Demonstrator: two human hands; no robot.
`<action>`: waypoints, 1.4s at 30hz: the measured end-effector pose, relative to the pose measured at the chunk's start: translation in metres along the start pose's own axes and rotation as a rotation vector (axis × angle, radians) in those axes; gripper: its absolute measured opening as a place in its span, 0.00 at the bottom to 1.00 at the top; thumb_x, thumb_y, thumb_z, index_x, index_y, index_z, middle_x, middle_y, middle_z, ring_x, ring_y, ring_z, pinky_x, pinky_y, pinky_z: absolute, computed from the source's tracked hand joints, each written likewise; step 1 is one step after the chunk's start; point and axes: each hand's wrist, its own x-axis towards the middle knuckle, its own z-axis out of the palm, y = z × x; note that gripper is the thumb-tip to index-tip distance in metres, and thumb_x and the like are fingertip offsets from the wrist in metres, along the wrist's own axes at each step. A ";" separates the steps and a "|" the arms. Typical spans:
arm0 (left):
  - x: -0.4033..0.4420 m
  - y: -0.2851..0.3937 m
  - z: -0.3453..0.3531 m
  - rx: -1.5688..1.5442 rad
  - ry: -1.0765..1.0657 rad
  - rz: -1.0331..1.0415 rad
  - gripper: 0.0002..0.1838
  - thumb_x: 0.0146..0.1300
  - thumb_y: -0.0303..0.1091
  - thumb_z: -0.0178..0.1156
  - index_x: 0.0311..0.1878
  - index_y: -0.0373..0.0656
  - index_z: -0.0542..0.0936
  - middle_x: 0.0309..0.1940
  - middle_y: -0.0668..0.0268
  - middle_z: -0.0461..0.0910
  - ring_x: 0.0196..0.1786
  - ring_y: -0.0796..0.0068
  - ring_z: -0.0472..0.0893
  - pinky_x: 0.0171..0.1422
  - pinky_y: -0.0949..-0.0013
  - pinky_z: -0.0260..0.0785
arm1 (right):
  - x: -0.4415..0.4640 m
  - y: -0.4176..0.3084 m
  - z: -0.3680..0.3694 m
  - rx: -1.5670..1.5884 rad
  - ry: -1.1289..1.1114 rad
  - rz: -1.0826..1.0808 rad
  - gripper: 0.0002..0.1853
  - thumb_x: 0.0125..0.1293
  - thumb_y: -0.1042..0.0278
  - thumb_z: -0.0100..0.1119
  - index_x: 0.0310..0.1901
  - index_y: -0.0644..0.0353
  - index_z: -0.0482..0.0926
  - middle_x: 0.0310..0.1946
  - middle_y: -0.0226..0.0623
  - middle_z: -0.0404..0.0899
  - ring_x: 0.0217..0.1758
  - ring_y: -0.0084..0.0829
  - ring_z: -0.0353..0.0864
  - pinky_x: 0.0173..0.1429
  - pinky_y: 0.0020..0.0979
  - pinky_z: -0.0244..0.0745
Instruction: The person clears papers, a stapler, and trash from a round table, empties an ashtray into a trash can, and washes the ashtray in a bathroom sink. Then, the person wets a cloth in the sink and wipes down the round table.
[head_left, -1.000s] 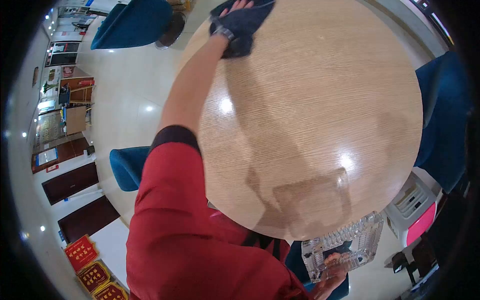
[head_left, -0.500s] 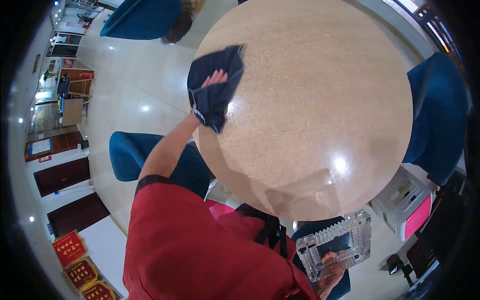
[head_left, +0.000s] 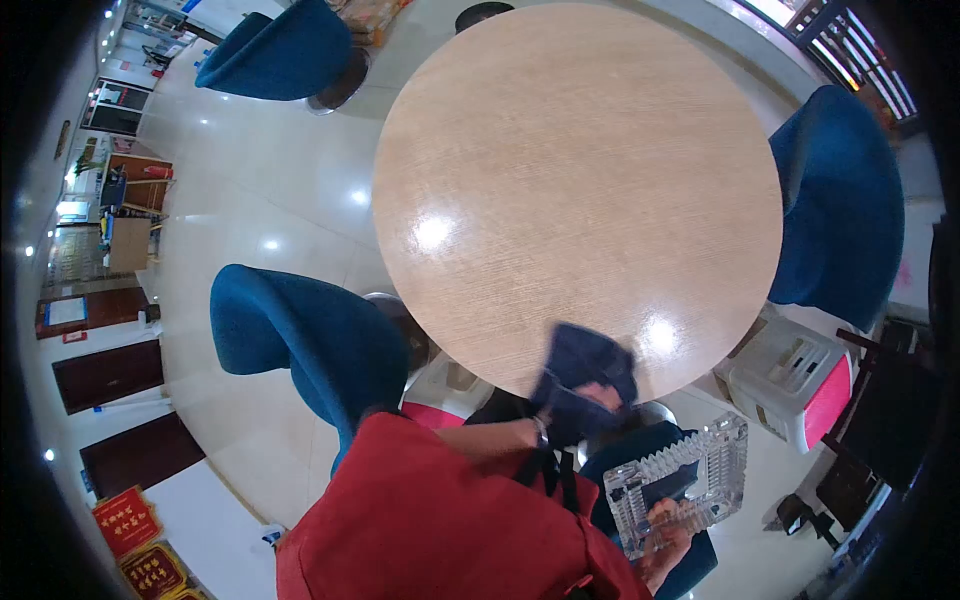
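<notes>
My left hand (head_left: 602, 394), partly covered by a dark blue cloth (head_left: 580, 365), is at the near edge of the round wooden table (head_left: 560, 190). The cloth is bunched about the hand and slightly blurred, and only some fingers show. Lower right, my right hand (head_left: 668, 535) grips a clear, ribbed glass ashtray (head_left: 728, 470) by its side, with fingers over the rim. The ashtray is held tilted, beyond the table's edge and above a blue chair.
Blue chairs stand at the left (head_left: 300, 330), far left (head_left: 275, 55) and right (head_left: 840, 210) of the table. A white stool with a pink top (head_left: 785, 370) is at the lower right. Light tiled floor (head_left: 260, 190) spreads out on the left.
My left hand has swept the cloth from the table's left edge toward me, to the near edge. My right hand still holds the ashtray in about the same place. The view has shifted slightly.
</notes>
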 end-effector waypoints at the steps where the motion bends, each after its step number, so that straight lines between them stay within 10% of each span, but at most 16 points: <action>1: 0.001 0.001 0.057 -0.188 0.364 0.174 0.05 0.53 0.31 0.50 0.25 0.42 0.71 0.25 0.63 0.72 0.27 0.64 0.72 0.29 0.66 0.63 | -0.004 -0.002 0.000 0.001 0.004 -0.014 0.26 0.37 0.78 0.44 0.46 0.64 0.64 0.31 0.42 0.75 0.31 0.36 0.75 0.39 0.30 0.72; 3: -0.009 -0.022 0.133 -1.135 -0.109 0.023 0.07 0.54 0.30 0.49 0.23 0.42 0.72 0.23 0.64 0.74 0.25 0.67 0.73 0.29 0.66 0.64 | -0.009 -0.009 -0.001 -0.065 -0.268 -0.123 0.26 0.37 0.77 0.44 0.46 0.65 0.64 0.31 0.43 0.75 0.32 0.37 0.75 0.39 0.30 0.72; 5: 0.031 0.040 0.057 -0.624 0.120 0.235 0.07 0.53 0.29 0.49 0.24 0.41 0.75 0.20 0.66 0.73 0.24 0.71 0.73 0.29 0.68 0.65 | -0.017 -0.012 -0.006 -0.052 -0.208 -0.128 0.26 0.37 0.77 0.45 0.46 0.64 0.64 0.32 0.44 0.75 0.33 0.37 0.74 0.39 0.30 0.71; 6: 0.033 0.055 0.034 0.045 -0.170 -0.264 0.08 0.54 0.31 0.49 0.31 0.39 0.77 0.25 0.62 0.75 0.31 0.67 0.75 0.36 0.69 0.67 | -0.020 -0.013 -0.007 -0.013 -0.069 -0.081 0.25 0.37 0.77 0.45 0.45 0.64 0.65 0.32 0.45 0.75 0.33 0.38 0.74 0.38 0.30 0.71; 9: 0.023 0.024 -0.103 -0.504 0.213 0.391 0.10 0.55 0.30 0.51 0.38 0.38 0.76 0.38 0.56 0.73 0.45 0.62 0.72 0.49 0.65 0.66 | -0.013 -0.011 -0.010 -0.010 -0.093 -0.112 0.20 0.42 0.76 0.46 0.43 0.63 0.65 0.32 0.46 0.75 0.31 0.37 0.73 0.37 0.30 0.70; 12: -0.016 0.008 -0.235 -0.194 0.265 0.013 0.09 0.57 0.30 0.50 0.40 0.40 0.74 0.33 0.60 0.73 0.39 0.66 0.73 0.44 0.65 0.66 | 0.018 0.000 -0.030 0.099 -0.218 -0.033 0.14 0.60 0.64 0.46 0.46 0.61 0.64 0.30 0.49 0.74 0.31 0.39 0.75 0.36 0.36 0.73; 17: -0.034 -0.045 -0.356 1.061 0.220 -0.576 0.09 0.60 0.33 0.48 0.42 0.44 0.75 0.24 0.64 0.76 0.28 0.71 0.76 0.32 0.67 0.68 | 0.012 -0.015 0.013 0.077 -0.128 0.029 0.16 0.49 0.75 0.48 0.42 0.63 0.65 0.31 0.51 0.74 0.32 0.41 0.76 0.35 0.37 0.73; 19: -0.036 -0.135 -0.349 0.562 0.528 -0.484 0.16 0.62 0.35 0.45 0.53 0.46 0.70 0.43 0.62 0.75 0.45 0.72 0.74 0.45 0.70 0.66 | 0.010 -0.020 0.027 0.092 -0.113 0.032 0.19 0.42 0.80 0.48 0.41 0.64 0.64 0.30 0.51 0.74 0.32 0.41 0.75 0.35 0.37 0.73; 21: -0.054 -0.195 -0.305 1.481 0.132 -0.594 0.24 0.64 0.41 0.36 0.63 0.45 0.56 0.65 0.60 0.50 0.67 0.65 0.51 0.66 0.55 0.43 | 0.008 -0.023 0.029 0.028 -0.106 -0.002 0.26 0.31 0.83 0.44 0.41 0.64 0.64 0.29 0.50 0.73 0.31 0.41 0.74 0.35 0.36 0.72; 27: -0.070 -0.087 -0.158 1.612 0.044 -0.420 0.20 0.56 0.35 0.43 0.52 0.38 0.68 0.55 0.44 0.63 0.59 0.47 0.63 0.60 0.44 0.51 | 0.007 -0.022 0.003 0.102 -0.154 0.004 0.26 0.31 0.82 0.46 0.42 0.64 0.64 0.29 0.50 0.73 0.32 0.41 0.74 0.37 0.36 0.72; 33: -0.024 -0.015 -0.007 1.098 -0.134 -0.653 0.26 0.58 0.36 0.40 0.61 0.40 0.55 0.65 0.52 0.49 0.66 0.50 0.53 0.58 0.52 0.58 | 0.014 -0.013 0.005 0.115 -0.110 0.030 0.27 0.35 0.82 0.45 0.46 0.65 0.64 0.31 0.51 0.74 0.34 0.42 0.75 0.39 0.37 0.73; 38: -0.040 -0.017 -0.028 0.465 0.132 -0.587 0.26 0.59 0.43 0.40 0.61 0.45 0.58 0.63 0.54 0.54 0.65 0.57 0.55 0.64 0.51 0.49 | 0.025 -0.012 0.023 0.103 -0.154 0.079 0.23 0.40 0.81 0.42 0.45 0.66 0.64 0.31 0.51 0.74 0.30 0.43 0.74 0.38 0.37 0.72; 42: -0.075 -0.092 -0.125 0.982 0.290 -0.901 0.33 0.59 0.52 0.39 0.61 0.38 0.56 0.63 0.51 0.51 0.66 0.54 0.50 0.67 0.54 0.36 | 0.038 -0.012 0.052 -0.011 -0.260 -0.010 0.14 0.54 0.71 0.45 0.42 0.64 0.65 0.28 0.51 0.74 0.25 0.41 0.74 0.33 0.36 0.72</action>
